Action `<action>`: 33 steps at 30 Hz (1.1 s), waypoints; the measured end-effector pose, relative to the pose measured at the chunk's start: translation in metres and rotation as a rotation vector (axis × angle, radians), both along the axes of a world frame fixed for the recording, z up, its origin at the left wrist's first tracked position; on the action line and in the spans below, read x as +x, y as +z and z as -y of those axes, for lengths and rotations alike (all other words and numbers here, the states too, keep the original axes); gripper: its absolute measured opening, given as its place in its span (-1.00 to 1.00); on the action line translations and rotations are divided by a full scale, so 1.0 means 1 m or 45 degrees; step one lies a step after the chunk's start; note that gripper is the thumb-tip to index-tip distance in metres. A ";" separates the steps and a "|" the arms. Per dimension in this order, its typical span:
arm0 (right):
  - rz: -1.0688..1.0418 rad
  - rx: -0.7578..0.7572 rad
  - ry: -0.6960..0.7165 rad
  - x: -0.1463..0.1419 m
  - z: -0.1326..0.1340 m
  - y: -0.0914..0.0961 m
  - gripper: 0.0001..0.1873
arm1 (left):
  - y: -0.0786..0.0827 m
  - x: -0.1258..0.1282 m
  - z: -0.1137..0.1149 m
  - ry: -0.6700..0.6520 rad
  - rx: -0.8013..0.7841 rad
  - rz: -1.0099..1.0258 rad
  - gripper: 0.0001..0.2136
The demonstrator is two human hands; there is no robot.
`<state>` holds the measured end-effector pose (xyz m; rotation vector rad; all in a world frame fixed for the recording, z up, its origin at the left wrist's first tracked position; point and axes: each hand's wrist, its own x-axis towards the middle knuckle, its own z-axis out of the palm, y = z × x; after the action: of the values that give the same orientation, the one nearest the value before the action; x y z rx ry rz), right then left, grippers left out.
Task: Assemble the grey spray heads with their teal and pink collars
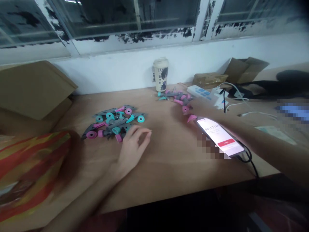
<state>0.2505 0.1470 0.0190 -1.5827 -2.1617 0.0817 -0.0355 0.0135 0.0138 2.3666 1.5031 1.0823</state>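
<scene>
My left hand (pixel 133 145) rests on the wooden table (pixel 169 161) with its fingers loosely stretched out and nothing in them. Its fingertips lie at the near edge of a pile of small grey, teal and pink plastic parts (pixel 113 124). My right arm reaches in from the right, smeared by motion. My right hand (pixel 191 108) is at a second, smaller pile of the same parts (pixel 177 96), and its fingers are too blurred to read.
A phone (pixel 220 137) with a timer on its screen lies right of centre, cable attached. A paper coffee cup (pixel 161 74) stands by the wall, with a power strip (pixel 205 93) to its right. Cardboard boxes (pixel 31 90) sit left; a striped bag (pixel 26 170) is near left.
</scene>
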 end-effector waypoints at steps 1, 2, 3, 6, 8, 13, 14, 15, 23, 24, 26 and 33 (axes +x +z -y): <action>0.040 -0.032 0.065 -0.004 0.009 0.002 -0.72 | -0.003 0.008 0.001 -0.047 -0.082 0.031 -0.89; 0.074 -0.065 0.135 -0.008 0.018 0.004 -0.70 | -0.005 0.014 0.000 -0.079 -0.161 0.069 -0.89; 0.092 -0.087 0.200 -0.013 0.027 0.005 -0.67 | -0.008 0.021 -0.001 -0.105 -0.232 0.119 -0.89; 0.076 -0.149 0.520 -0.032 0.053 0.005 -0.65 | -0.017 0.033 -0.006 -0.177 -0.419 0.304 -0.84; -0.013 -0.214 0.712 -0.045 0.068 0.001 -0.66 | -0.023 0.036 -0.010 -0.248 -0.531 0.433 -0.81; -0.276 -0.288 0.692 -0.074 0.087 -0.015 -0.74 | -0.033 0.024 -0.020 -0.339 -0.764 0.704 -0.81; -0.340 -0.296 0.665 -0.078 0.089 -0.019 -0.76 | -0.033 0.021 -0.023 -0.354 -0.803 0.739 -0.83; -0.405 -0.296 0.639 -0.083 0.091 -0.023 -0.75 | -0.033 0.018 -0.026 -0.375 -0.841 0.765 -0.83; -0.790 -0.321 0.582 -0.094 0.098 -0.049 -0.74 | -0.029 0.008 -0.036 -0.475 -1.018 0.742 -0.74; -0.808 -0.320 0.570 -0.093 0.098 -0.050 -0.74 | -0.029 0.008 -0.036 -0.482 -1.002 0.736 -0.75; -0.820 -0.319 0.560 -0.092 0.099 -0.052 -0.76 | -0.032 0.009 -0.034 -0.490 -0.945 0.726 -0.77; -0.846 -0.289 0.526 -0.093 0.103 -0.050 -0.79 | -0.035 0.011 -0.027 -0.456 -0.879 0.681 -0.76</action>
<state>0.1576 0.0442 -0.0309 -0.9785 -1.9264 0.8763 -0.0242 0.0409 -0.0209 1.6133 0.9884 0.8289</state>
